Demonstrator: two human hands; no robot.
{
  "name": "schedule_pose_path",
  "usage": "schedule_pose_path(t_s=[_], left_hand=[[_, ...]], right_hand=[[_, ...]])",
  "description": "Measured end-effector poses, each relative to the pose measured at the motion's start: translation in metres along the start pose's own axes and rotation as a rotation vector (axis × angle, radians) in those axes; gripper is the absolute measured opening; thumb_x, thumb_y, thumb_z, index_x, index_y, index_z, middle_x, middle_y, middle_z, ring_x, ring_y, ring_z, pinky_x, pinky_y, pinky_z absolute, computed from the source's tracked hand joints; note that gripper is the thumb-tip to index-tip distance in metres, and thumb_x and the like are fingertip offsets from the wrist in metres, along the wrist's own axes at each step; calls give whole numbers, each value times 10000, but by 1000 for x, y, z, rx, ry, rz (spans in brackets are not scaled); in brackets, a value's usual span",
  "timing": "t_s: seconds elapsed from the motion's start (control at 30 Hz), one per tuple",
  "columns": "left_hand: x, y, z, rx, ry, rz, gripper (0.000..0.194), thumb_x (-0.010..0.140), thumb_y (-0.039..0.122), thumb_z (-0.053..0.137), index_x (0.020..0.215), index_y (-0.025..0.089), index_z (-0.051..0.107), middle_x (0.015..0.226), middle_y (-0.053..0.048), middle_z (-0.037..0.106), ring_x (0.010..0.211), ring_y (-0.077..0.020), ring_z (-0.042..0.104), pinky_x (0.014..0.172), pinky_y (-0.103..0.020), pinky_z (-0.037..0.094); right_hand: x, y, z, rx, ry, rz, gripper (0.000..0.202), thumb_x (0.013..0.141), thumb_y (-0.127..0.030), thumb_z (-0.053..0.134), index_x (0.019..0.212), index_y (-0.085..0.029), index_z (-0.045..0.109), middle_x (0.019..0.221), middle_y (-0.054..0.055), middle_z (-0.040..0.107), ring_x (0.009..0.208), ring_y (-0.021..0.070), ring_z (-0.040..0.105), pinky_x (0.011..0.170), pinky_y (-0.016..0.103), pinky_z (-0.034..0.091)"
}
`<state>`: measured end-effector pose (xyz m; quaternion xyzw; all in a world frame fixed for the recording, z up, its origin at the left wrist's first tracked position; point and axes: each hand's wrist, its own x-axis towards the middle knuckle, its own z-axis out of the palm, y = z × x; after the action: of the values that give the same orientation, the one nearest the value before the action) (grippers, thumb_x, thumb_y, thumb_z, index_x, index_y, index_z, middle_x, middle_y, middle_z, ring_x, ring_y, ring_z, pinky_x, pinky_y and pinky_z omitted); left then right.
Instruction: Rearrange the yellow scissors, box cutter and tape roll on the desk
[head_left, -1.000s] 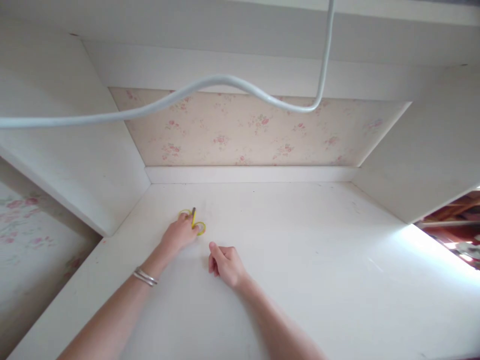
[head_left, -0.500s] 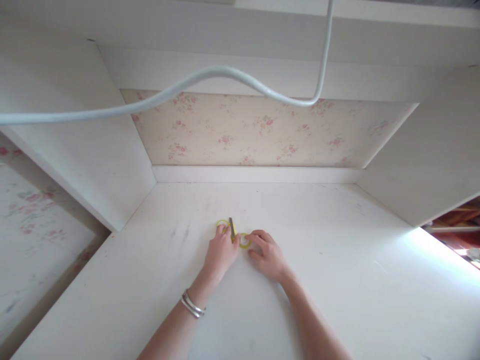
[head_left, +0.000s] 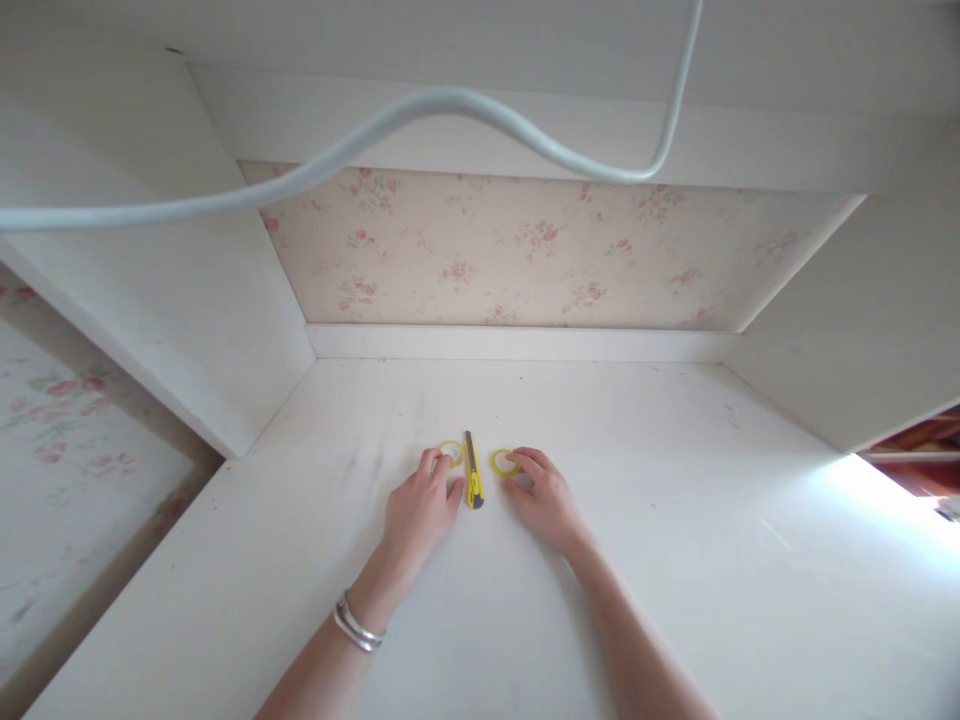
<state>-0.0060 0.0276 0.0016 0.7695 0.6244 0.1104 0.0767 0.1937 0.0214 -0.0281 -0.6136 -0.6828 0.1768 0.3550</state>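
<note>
A yellow utility knife [head_left: 474,474] lies on the white desk between my hands, its grey end pointing away from me. Just left of it is a yellow ring [head_left: 459,459], touched by the fingers of my left hand [head_left: 422,500], whose thumb is spread apart from them. My right hand [head_left: 546,498] rests fingertips on a second yellow ring [head_left: 496,464] to the right of the knife, fingers bent and apart. Neither hand is on the knife.
A pale cable [head_left: 450,100] hangs across the upper view. White side panels [head_left: 172,310] and a low back ledge [head_left: 517,342] border the white desk [head_left: 675,560]. Reddish items [head_left: 926,438] show at the far right.
My left hand has let go of the knife and shifted left. The knife now lies uncovered, nearly straight, between the rings. The right ring sits farther from the knife, and the view has shifted slightly.
</note>
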Motion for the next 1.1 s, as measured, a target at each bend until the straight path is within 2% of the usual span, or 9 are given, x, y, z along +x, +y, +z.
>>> schedule_pose_path(t_s=[0.1,0.2,0.37,0.5,0.6,0.73,0.87,1.1], left_hand=[[0,-1,2,16,10,5,287,897,428,373,1086,250,495,1198,-60,474,770,-145,608,602,-249,428],[0,-3,4,29,39,26,277,910,418,339,1065,249,493,1180,-55,480,740,-145,606,570,-253,422],[-1,-3,5,36,68,42,296,915,401,330,1144,274,468,1187,-51,474,729,-157,608,559,-273,430],[-2,0,4,18,43,60,303,921,410,315,1132,287,493,1191,-50,471,756,-144,600,576,-253,422],[-2,2,4,15,43,65,312,926,413,296,1116,283,508,1179,-48,474,771,-139,591,589,-247,419],[-2,2,5,25,54,69,310,922,429,302,1093,285,518,1172,-36,474,760,-134,581,584,-246,415],[-3,3,8,36,78,83,319,911,456,322,1087,279,520,1180,-39,470,776,-142,578,587,-246,415],[-3,5,12,15,94,111,315,910,441,340,1112,279,517,1172,-40,474,819,-159,580,602,-259,427]], right_hand=[[1,4,-4,85,-39,33,460,726,-129,472,1168,-226,558,1235,68,501,934,162,576,818,300,476],[2,10,-3,42,-29,37,429,730,-100,423,1090,-230,615,1216,59,512,965,163,564,826,297,465],[1,9,4,-56,-5,0,268,809,-228,469,987,-227,669,1060,71,582,869,175,582,773,298,460],[0,3,5,-91,1,18,259,823,-276,479,1012,-222,647,864,49,604,760,164,575,705,275,453],[0,5,5,-95,22,31,353,792,-176,443,1105,-227,596,958,47,591,748,144,568,704,263,454],[1,11,7,-151,61,10,448,735,-68,393,1097,-211,615,1145,76,529,907,163,556,854,299,427],[1,12,9,-185,58,-29,331,797,-150,446,1044,-227,653,1103,72,560,982,200,525,892,334,411],[-2,4,9,-204,22,-60,248,836,-234,492,1015,-276,659,1086,39,572,974,189,518,869,313,423]])
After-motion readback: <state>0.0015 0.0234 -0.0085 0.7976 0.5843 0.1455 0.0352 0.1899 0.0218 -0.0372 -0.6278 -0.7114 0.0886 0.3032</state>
